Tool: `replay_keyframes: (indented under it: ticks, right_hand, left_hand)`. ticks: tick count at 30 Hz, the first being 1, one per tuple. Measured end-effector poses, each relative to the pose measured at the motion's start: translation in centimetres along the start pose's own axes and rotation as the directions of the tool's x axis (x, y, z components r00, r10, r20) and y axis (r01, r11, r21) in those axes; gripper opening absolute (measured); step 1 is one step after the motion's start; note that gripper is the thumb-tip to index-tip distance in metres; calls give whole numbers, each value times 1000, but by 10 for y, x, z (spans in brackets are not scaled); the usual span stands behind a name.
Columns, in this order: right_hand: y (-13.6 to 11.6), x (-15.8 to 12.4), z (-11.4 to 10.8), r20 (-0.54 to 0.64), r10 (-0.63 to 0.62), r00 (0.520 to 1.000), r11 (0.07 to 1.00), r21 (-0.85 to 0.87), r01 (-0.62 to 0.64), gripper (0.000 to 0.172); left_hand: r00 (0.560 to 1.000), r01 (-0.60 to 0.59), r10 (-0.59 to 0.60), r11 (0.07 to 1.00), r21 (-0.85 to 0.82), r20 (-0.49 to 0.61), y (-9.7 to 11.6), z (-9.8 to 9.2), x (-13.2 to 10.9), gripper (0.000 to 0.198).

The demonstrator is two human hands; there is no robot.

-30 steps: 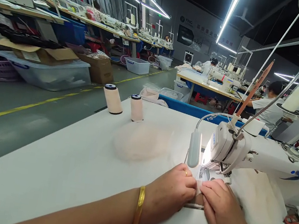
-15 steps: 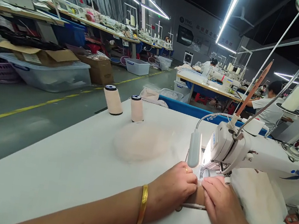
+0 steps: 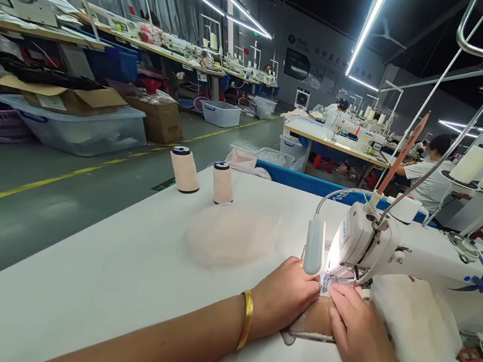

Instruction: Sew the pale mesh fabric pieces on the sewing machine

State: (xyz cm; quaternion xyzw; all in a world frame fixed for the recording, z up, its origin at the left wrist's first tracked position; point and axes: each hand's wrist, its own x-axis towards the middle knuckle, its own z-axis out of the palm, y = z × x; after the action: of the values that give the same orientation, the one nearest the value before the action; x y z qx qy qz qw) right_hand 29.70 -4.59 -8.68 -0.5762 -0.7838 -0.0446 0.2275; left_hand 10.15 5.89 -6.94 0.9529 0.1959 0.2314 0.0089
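Note:
My left hand (image 3: pixel 285 296), fingers curled and closed, pinches the left side of a thin sheer tan fabric (image 3: pixel 318 316). On its right side, my right hand (image 3: pixel 360 329) is closed on the edge, fingertips pressed together close to the presser foot (image 3: pixel 326 283). Both hands rest at the front of a white sewing machine (image 3: pixel 362 238), whose needle area is lit brightly. A gold bangle (image 3: pixel 245 319) circles my left wrist. How the cloth sits under my fingers is partly hidden. A small grey lamp (image 3: pixel 314 246) hangs just above my left fingers.
Two cones of pale pink thread (image 3: pixel 185 171) stand at the table's far left edge. A pale sheer piece (image 3: pixel 233 237) lies on the white tabletop (image 3: pixel 117 283), and another sheer pile (image 3: pixel 417 328) sits right of the machine head. Beyond are sewing stations, bins and co-workers.
My left hand has shifted slightly, and more of the tan fabric shows between my hands. My right hand stays by the presser foot. The view has tilted a little.

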Motion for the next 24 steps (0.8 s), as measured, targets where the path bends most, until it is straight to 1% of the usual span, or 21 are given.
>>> replay_keyframes:
  ticks: [2,5,8,10,12,14,15,16,17,18,19,20,21,22,23,24]
  right_hand:
    - [1,-1,1,-11,-13,1000,1000,12,14,35]
    - [3,-2,4,-42,-33,999,999,22,34,34]
    - [5,-3,6,-82,-74,994,996,48,78,32]
    - [6,-3,6,-112,-121,986,988,83,131,34]
    - [3,-5,4,-148,-179,973,972,124,198,37]
    - [-4,-7,-1,-160,-213,964,955,176,240,42]
    - [-10,-7,-5,-151,-205,967,950,209,234,45]
    - [-17,-8,-10,-126,-175,976,947,251,202,49]
    - [-24,-7,-15,-84,-125,989,941,304,145,52]
    - [-32,-5,-20,-26,-61,998,926,372,66,51]
    - [-40,-1,-26,55,4,998,889,457,-29,45]
    - [-47,3,-31,155,54,986,821,556,-132,36]
    - [-55,9,-36,245,69,967,727,651,-217,35]
    - [-63,16,-40,317,76,945,634,716,-291,36]
    - [-71,22,-44,378,79,923,567,744,-353,34]
    - [-79,29,-47,432,82,898,532,743,-406,31]
  left_hand:
    - [996,73,-71,996,-45,45,1,-1,1,19]
    - [976,191,-177,976,-109,124,3,0,4,19]
    - [960,257,-235,957,-136,154,3,0,11,23]
    - [947,299,-272,941,-160,170,3,-6,13,23]
    - [934,337,-299,919,-204,197,3,-18,10,21]
    - [920,365,-300,890,-274,252,6,-37,0,18]
    - [913,375,-288,872,-315,290,7,-47,-7,17]
    - [903,390,-270,842,-372,334,9,-58,-16,14]
    - [893,408,-249,800,-440,376,11,-69,-25,13]
    - [877,446,-229,712,-542,422,12,-79,-34,14]
    - [853,514,-232,535,-671,468,13,-88,-42,15]
    - [827,563,-241,349,-749,509,13,-95,-51,16]
    - [797,594,-245,156,-789,552,13,-102,-58,19]
    - [769,610,-243,0,-793,591,13,-107,-64,24]
    - [747,622,-234,-85,-778,622,13,-110,-69,30]
    - [734,633,-219,-121,-765,643,13,-113,-73,37]
